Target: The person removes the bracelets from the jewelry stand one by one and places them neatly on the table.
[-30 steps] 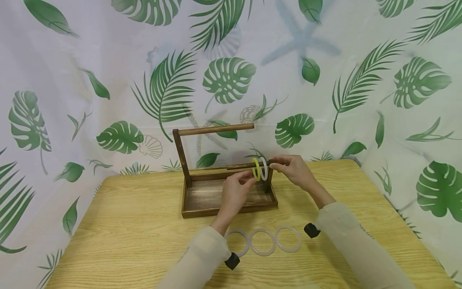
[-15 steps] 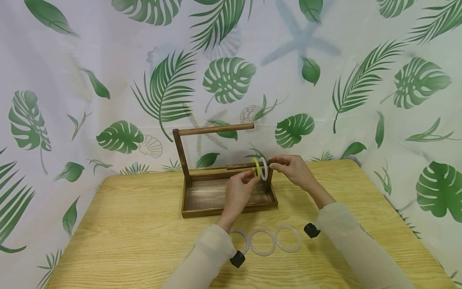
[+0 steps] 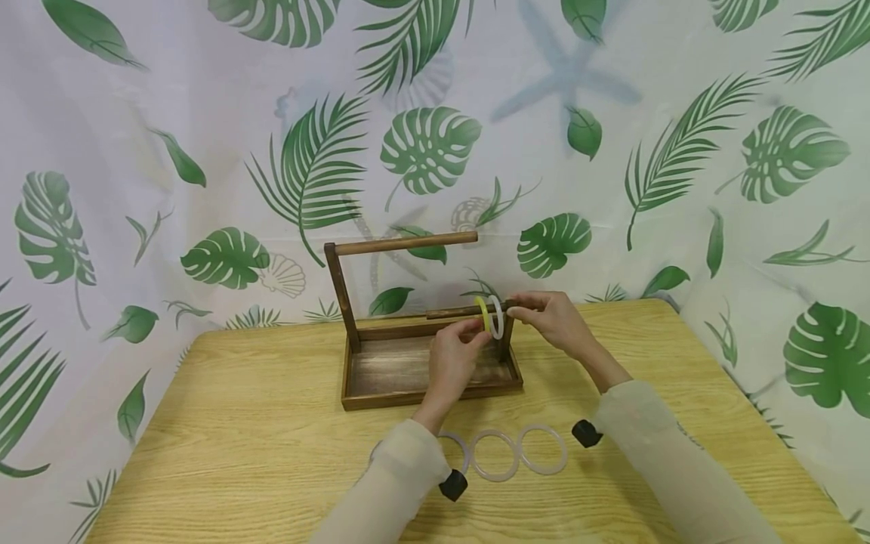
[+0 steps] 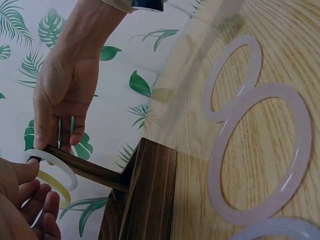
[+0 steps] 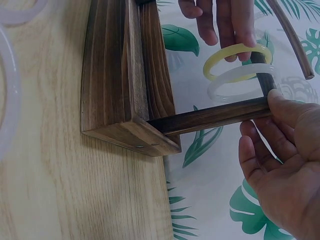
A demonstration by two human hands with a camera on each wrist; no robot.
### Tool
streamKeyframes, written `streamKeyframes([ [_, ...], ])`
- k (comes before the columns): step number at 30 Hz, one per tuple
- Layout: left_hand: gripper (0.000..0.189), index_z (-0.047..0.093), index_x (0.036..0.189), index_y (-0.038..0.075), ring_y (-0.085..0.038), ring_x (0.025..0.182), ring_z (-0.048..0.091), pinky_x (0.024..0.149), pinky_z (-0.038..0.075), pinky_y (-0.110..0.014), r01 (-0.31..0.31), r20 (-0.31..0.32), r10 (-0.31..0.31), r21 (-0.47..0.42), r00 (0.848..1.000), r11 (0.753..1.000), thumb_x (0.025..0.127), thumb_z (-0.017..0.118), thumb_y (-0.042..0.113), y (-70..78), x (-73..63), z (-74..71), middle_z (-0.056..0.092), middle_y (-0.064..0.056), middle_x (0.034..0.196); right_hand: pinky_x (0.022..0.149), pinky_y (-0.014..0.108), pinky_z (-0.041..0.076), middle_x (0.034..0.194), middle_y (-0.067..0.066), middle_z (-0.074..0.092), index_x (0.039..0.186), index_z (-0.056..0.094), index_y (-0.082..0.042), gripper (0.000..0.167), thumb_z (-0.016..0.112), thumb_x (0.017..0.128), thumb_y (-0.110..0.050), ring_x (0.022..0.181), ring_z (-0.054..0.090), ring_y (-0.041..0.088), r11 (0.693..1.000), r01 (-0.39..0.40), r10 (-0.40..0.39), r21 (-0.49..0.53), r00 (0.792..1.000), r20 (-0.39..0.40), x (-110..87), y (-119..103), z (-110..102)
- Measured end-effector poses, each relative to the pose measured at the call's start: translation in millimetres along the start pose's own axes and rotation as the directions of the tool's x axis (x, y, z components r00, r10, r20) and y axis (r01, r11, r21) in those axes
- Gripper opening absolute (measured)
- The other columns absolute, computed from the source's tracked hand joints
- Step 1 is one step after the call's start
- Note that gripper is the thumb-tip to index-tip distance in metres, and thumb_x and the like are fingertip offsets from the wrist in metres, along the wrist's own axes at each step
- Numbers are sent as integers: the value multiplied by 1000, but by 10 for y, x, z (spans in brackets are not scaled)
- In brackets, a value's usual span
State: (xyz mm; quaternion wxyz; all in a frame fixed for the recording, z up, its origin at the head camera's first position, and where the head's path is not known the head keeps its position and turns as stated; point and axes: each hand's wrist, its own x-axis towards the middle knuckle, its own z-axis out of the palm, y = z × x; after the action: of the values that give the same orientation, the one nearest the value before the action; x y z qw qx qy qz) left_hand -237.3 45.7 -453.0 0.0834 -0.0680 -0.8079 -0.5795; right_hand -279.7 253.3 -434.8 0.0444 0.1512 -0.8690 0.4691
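A dark wooden stand (image 3: 435, 397) has a shallow tray base, an upper rod (image 3: 408, 245) on its left post and a lower rod (image 3: 445, 313) on its right post. Around the lower rod hang a yellow bangle (image 3: 482, 308) and a white bangle (image 3: 499, 323), the white one nearer the post. My left hand (image 3: 452, 363) pinches the yellow bangle at its lower part. With my right hand (image 3: 553, 321) I hold the top of the right post (image 5: 215, 116), thumb and fingers on either side, as the right wrist view shows.
Pale bangles lie in a row on the wooden table (image 3: 258, 423) in front of the stand: a right one (image 3: 565, 452), a middle one (image 3: 494, 478) and a left one (image 3: 466, 459) partly behind my left sleeve. A leaf-patterned curtain (image 3: 435, 68) hangs behind the table.
My left hand has moved slightly to the right along the lower rod, bringing the yellow bangle closer to the white one. My right hand stays on the post.
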Motion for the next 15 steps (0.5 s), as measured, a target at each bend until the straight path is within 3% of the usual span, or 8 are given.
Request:
streamKeyframes([
  [8, 29, 78, 119, 10, -15, 92, 72, 74, 58, -31, 20, 13, -20, -9, 1000, 1000, 95, 78, 27, 9, 11, 22, 78, -2, 109, 82, 39, 58, 125, 21, 71, 132, 68, 4, 40, 69, 103, -24, 97, 71, 30, 1000, -6, 6, -5, 1000, -7, 11, 10, 4],
  [15, 28, 78, 118, 9, -15, 92, 71, 74, 58, -30, -14, 31, 15, -32, 999, 999, 96, 77, 25, -8, 27, 51, 77, -3, 111, 86, 49, 57, 126, 22, 70, 133, 67, 5, 41, 69, 102, -23, 99, 71, 34, 1000, 2, -2, 4, 1000, -1, 16, 10, 5],
])
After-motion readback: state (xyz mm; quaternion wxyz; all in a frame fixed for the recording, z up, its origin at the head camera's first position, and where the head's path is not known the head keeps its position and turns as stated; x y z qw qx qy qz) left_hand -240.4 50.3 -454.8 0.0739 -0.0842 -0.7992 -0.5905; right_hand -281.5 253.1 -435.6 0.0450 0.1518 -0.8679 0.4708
